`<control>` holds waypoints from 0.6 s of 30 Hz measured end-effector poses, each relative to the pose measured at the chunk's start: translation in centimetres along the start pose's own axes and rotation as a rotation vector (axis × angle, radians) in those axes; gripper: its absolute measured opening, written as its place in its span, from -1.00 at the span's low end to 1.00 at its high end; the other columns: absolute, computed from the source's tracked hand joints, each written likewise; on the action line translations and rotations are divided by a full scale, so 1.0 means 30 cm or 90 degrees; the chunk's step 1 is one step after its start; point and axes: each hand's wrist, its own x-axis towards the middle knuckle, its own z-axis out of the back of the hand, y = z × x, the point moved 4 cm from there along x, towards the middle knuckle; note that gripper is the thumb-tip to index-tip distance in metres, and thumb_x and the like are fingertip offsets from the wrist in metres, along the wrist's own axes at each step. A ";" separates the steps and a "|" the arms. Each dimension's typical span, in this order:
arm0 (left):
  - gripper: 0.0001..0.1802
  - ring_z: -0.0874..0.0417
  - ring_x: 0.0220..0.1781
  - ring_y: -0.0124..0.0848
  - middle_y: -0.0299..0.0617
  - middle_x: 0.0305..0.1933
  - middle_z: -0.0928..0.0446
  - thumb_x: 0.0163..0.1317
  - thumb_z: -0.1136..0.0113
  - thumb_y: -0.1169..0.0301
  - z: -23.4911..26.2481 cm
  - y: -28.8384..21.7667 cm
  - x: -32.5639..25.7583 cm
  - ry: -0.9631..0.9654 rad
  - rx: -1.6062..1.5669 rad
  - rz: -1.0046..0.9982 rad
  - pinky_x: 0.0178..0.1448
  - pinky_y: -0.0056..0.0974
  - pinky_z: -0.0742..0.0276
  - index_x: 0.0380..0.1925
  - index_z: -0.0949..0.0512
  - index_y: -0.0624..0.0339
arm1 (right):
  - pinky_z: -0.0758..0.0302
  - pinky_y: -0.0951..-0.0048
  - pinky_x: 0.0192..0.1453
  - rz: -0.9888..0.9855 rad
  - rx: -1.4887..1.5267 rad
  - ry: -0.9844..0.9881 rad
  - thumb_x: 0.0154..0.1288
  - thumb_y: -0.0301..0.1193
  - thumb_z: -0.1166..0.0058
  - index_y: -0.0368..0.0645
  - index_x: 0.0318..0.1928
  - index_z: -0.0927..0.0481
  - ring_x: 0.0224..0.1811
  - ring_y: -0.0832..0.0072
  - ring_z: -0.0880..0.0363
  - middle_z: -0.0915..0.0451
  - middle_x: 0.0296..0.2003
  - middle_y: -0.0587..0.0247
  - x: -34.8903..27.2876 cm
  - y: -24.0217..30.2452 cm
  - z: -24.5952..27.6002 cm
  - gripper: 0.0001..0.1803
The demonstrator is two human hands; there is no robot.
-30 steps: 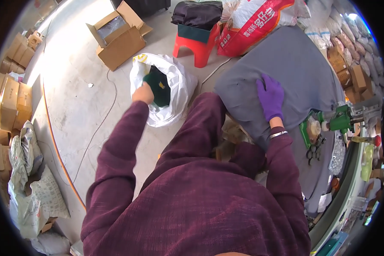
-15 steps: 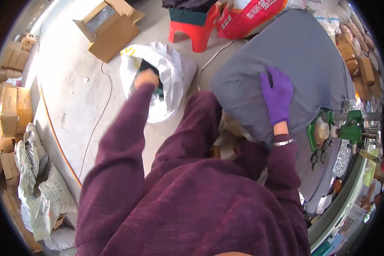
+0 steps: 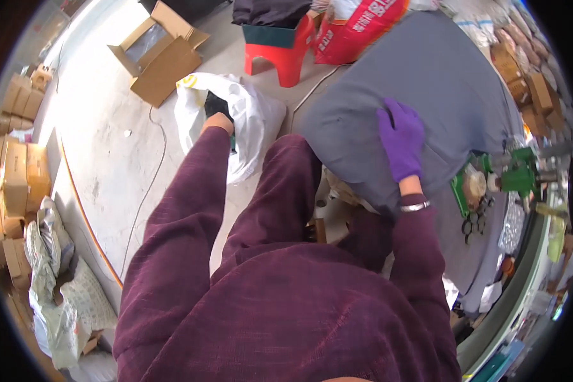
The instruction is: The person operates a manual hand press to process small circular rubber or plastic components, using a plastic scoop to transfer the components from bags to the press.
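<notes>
My left hand (image 3: 217, 121) reaches down into an open white plastic bag (image 3: 254, 121) on the concrete floor. Its fingers are hidden inside the bag, among dark and green things (image 3: 215, 104), so I cannot see whether it grips anything. My right hand (image 3: 401, 137), in a purple glove, lies flat with fingers spread on a grey cloth-covered table (image 3: 452, 76). A metal bracelet (image 3: 414, 206) sits on that wrist. Both sleeves are dark maroon.
An open cardboard box (image 3: 162, 54) lies on the floor beyond the bag. A red plastic stool (image 3: 283, 48) and a red sack (image 3: 356, 28) stand at the back. A green tool (image 3: 512, 175) sits at the table's right. Stacked cartons (image 3: 13, 172) and sacks line the left.
My left arm has stretched further into the white bag. My right hand has slid a little along the grey cloth while my view shifted.
</notes>
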 end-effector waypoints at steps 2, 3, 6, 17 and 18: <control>-0.64 -0.60 0.07 0.00 0.16 -0.03 -0.58 0.16 0.00 0.38 -0.055 0.001 -0.046 -0.076 -0.092 0.059 0.11 -0.08 -0.51 -0.09 -0.60 0.27 | -0.44 0.18 0.00 -0.041 -0.008 0.016 0.19 -0.28 -0.14 -0.17 -0.11 -0.60 -0.13 0.13 -0.54 -0.62 -0.18 0.10 0.003 -0.006 0.002 -0.70; -0.66 -0.59 0.08 -0.01 0.15 0.01 -0.56 0.18 0.02 0.36 -0.051 0.003 -0.078 -0.071 -0.117 0.082 0.13 -0.05 -0.50 -0.13 -0.61 0.29 | -0.44 0.18 0.00 -0.036 -0.009 0.028 0.19 -0.28 -0.14 -0.17 -0.11 -0.60 -0.13 0.13 -0.54 -0.62 -0.18 0.10 0.007 0.000 -0.001 -0.70; -0.65 -0.58 0.09 -0.02 0.14 0.02 -0.56 0.20 0.04 0.35 -0.029 0.003 -0.069 -0.069 -0.180 0.095 0.14 -0.04 -0.49 -0.14 -0.58 0.33 | -0.45 0.17 0.00 -0.018 0.029 0.031 0.18 -0.31 -0.15 -0.19 -0.11 -0.60 -0.14 0.12 -0.55 -0.62 -0.16 0.09 0.026 0.026 -0.012 -0.70; -0.36 -0.64 -0.08 -0.01 0.03 -0.14 -0.63 0.21 -0.03 0.30 -0.266 0.080 -0.098 -0.132 -0.187 0.128 0.00 -0.01 -0.52 0.33 -0.21 0.11 | -0.46 0.20 0.00 -0.003 -0.012 0.057 0.19 -0.42 -0.13 -0.24 -0.10 -0.60 -0.15 0.11 -0.55 -0.62 -0.20 0.02 0.016 0.043 -0.004 -0.73; -0.36 -0.64 -0.08 0.00 0.06 -0.14 -0.62 0.22 -0.03 0.29 -0.269 0.107 -0.081 -0.117 -0.165 0.122 0.01 -0.01 -0.51 0.33 -0.22 0.08 | -0.46 0.20 0.00 0.001 -0.010 0.053 0.19 -0.42 -0.13 -0.24 -0.10 -0.60 -0.15 0.11 -0.55 -0.62 -0.20 0.02 0.015 0.045 -0.002 -0.73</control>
